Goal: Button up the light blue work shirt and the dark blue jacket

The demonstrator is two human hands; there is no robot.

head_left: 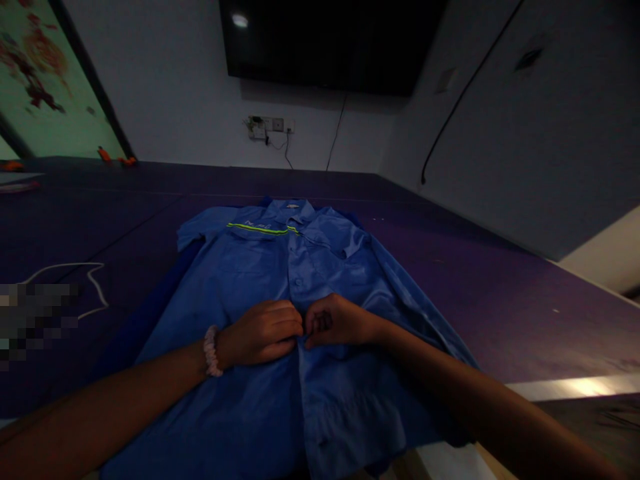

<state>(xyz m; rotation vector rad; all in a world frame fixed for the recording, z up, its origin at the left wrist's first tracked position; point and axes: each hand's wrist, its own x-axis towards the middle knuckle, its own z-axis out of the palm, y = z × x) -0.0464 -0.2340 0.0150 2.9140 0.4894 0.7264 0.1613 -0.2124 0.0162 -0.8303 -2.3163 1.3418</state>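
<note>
A blue short-sleeved work shirt (250, 287) lies front side up before me, its collar pointing away and a yellow-green stripe across the chest. Both hands meet at its front placket, about halfway down. My left hand (270, 331), with a pale scrunchie (213, 351) on the wrist, has its fingers closed on the shirt's front edge. Opposite it, my right hand (335, 321) curls with thumb and fingers pinched at the same edge. Above the hands a button (299, 283) shows on the placket. Whatever lies between the fingertips is hidden.
Darker blue cloth (145, 320) shows beneath the shirt. The purple surface (500, 287) reaches back to the wall. A white cable (103, 287) lies at left beside a blurred-out object. A black screen (330, 40) hangs above wall sockets (273, 125).
</note>
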